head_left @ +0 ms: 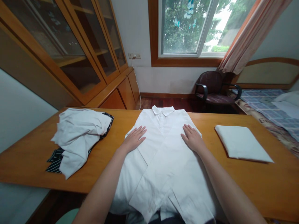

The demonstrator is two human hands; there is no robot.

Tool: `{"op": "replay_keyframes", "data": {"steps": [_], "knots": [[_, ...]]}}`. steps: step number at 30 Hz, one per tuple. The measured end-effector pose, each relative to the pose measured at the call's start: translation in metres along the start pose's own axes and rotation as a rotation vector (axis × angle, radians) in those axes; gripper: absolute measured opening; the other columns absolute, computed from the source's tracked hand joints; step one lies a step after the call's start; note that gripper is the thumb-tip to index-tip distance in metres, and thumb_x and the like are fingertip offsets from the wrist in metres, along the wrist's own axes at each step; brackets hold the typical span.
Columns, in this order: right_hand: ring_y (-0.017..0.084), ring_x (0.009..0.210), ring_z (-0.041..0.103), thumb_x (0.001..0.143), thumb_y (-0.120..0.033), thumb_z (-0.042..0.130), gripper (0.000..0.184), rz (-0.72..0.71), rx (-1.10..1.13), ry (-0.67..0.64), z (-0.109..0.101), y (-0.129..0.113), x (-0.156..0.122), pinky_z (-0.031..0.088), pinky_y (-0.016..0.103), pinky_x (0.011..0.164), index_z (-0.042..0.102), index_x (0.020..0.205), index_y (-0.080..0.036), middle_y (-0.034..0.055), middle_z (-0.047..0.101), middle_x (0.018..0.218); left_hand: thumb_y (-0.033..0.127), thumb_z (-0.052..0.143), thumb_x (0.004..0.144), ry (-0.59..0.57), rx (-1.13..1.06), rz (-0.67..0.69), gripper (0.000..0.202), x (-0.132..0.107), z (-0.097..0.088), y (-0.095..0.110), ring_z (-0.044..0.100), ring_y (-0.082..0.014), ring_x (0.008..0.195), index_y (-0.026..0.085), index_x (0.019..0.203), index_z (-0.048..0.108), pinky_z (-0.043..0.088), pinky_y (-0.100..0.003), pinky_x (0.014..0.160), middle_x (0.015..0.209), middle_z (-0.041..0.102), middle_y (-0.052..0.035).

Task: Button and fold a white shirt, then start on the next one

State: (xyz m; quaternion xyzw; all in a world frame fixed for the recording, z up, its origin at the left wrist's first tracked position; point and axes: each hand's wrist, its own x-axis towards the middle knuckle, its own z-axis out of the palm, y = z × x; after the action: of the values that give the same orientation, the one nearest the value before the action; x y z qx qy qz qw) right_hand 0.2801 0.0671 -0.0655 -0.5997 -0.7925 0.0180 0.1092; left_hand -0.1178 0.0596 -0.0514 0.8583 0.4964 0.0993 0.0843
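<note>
A white collared shirt (pixel 163 155) lies flat on the wooden table (pixel 28 158), collar at the far side, both sides folded in so they overlap down the middle. Its lower part hangs over the near edge. My left hand (pixel 134 138) rests flat on the shirt's left folded side, fingers stretched out. On the right folded side lies my right hand (pixel 192 138), palm down with fingers spread. Neither hand holds anything.
A heap of white garments with dark striped cloth (pixel 77 137) lies at the table's left. A folded white garment (pixel 241 143) sits at the right. Beyond stand a glass-door cabinet (pixel 77 53), a dark chair (pixel 213 88), a window and a bed (pixel 273 107).
</note>
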Motion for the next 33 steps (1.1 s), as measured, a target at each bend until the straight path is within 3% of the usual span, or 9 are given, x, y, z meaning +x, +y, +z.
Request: {"op": "replay_keyframes", "data": {"steps": [5, 9, 11, 14, 19, 23, 27, 30, 33], "knots": [[0.027, 0.147, 0.033, 0.101, -0.045, 0.035, 0.058, -0.032, 0.020, 0.027, 0.003, 0.019, 0.004, 0.028, 0.048, 0.120, 0.045, 0.149, -0.014, 0.0112, 0.040, 0.157, 0.043, 0.030, 0.103, 0.019, 0.005, -0.080, 0.050, -0.012, -0.010, -0.037, 0.025, -0.0195, 0.151, 0.029, 0.150, 0.041, 0.017, -0.047, 0.124, 0.160, 0.036, -0.0022], [0.027, 0.147, 0.033, 0.101, -0.044, 0.035, 0.057, -0.024, 0.012, 0.036, 0.006, 0.017, 0.004, 0.028, 0.047, 0.120, 0.045, 0.148, -0.014, 0.0110, 0.040, 0.156, 0.043, 0.034, 0.100, 0.141, 0.099, -0.271, 0.053, -0.035, -0.018, -0.057, 0.028, -0.0294, 0.148, 0.020, 0.148, 0.044, 0.022, -0.054, 0.120, 0.157, 0.039, -0.0114], [0.028, 0.146, 0.034, 0.101, -0.044, 0.035, 0.057, -0.021, 0.009, 0.041, 0.007, 0.016, 0.004, 0.028, 0.047, 0.120, 0.046, 0.147, -0.013, 0.0116, 0.041, 0.156, 0.045, 0.038, 0.098, 0.219, 0.129, -0.322, 0.054, -0.048, -0.023, -0.056, 0.040, -0.0323, 0.140, 0.015, 0.142, 0.050, 0.029, -0.052, 0.117, 0.146, 0.051, -0.0161], [0.028, 0.146, 0.035, 0.101, -0.043, 0.035, 0.056, -0.021, 0.006, 0.053, 0.006, 0.015, 0.005, 0.029, 0.047, 0.120, 0.048, 0.146, -0.012, 0.0121, 0.042, 0.155, 0.046, 0.044, 0.094, 0.238, 0.093, -0.397, 0.051, -0.065, -0.029, -0.044, 0.056, -0.0321, 0.116, 0.015, 0.131, 0.058, 0.040, -0.049, 0.107, 0.117, 0.065, -0.0147], [0.028, 0.145, 0.037, 0.100, -0.041, 0.036, 0.055, -0.024, 0.013, 0.074, 0.005, 0.015, 0.005, 0.031, 0.047, 0.119, 0.051, 0.143, -0.012, 0.0129, 0.045, 0.153, 0.040, 0.056, 0.083, 0.156, -0.226, -0.568, 0.067, -0.075, -0.027, -0.019, 0.063, -0.0233, 0.086, 0.011, 0.142, 0.045, 0.052, -0.039, 0.087, 0.096, 0.064, -0.0074], [0.028, 0.144, 0.039, 0.100, -0.040, 0.037, 0.053, -0.027, 0.022, 0.077, 0.004, 0.014, 0.005, 0.032, 0.046, 0.119, 0.053, 0.142, -0.012, 0.0132, 0.047, 0.152, 0.043, 0.060, 0.082, 0.135, -0.402, -0.676, 0.082, -0.073, -0.025, -0.014, 0.065, -0.0211, 0.082, 0.013, 0.151, 0.030, 0.052, -0.035, 0.083, 0.093, 0.063, -0.0044], [0.028, 0.144, 0.039, 0.100, -0.039, 0.038, 0.052, -0.029, 0.033, 0.093, 0.003, 0.015, 0.005, 0.032, 0.046, 0.119, 0.054, 0.141, -0.012, 0.0126, 0.048, 0.151, 0.051, 0.062, 0.082, 0.141, -0.545, -0.731, 0.091, -0.067, -0.023, -0.023, 0.067, -0.0217, 0.080, 0.013, 0.154, 0.022, 0.053, -0.035, 0.079, 0.091, 0.065, -0.0045], [0.028, 0.143, 0.040, 0.099, -0.039, 0.039, 0.052, -0.025, 0.035, 0.100, 0.003, 0.015, 0.005, 0.033, 0.045, 0.119, 0.055, 0.140, -0.013, 0.0121, 0.049, 0.150, 0.046, 0.060, 0.084, 0.167, -0.637, -0.708, 0.087, -0.060, -0.021, -0.030, 0.066, -0.0200, 0.075, 0.012, 0.154, 0.022, 0.052, -0.032, 0.073, 0.085, 0.065, -0.0030], [0.027, 0.142, 0.041, 0.099, -0.039, 0.039, 0.051, -0.022, 0.038, 0.111, 0.002, 0.014, 0.004, 0.033, 0.044, 0.118, 0.056, 0.139, -0.013, 0.0117, 0.050, 0.150, 0.037, 0.056, 0.085, 0.226, -0.490, -0.703, 0.075, -0.052, -0.020, -0.034, 0.062, -0.0190, 0.069, 0.011, 0.151, 0.030, 0.051, -0.031, 0.072, 0.073, 0.060, 0.0019]]}}
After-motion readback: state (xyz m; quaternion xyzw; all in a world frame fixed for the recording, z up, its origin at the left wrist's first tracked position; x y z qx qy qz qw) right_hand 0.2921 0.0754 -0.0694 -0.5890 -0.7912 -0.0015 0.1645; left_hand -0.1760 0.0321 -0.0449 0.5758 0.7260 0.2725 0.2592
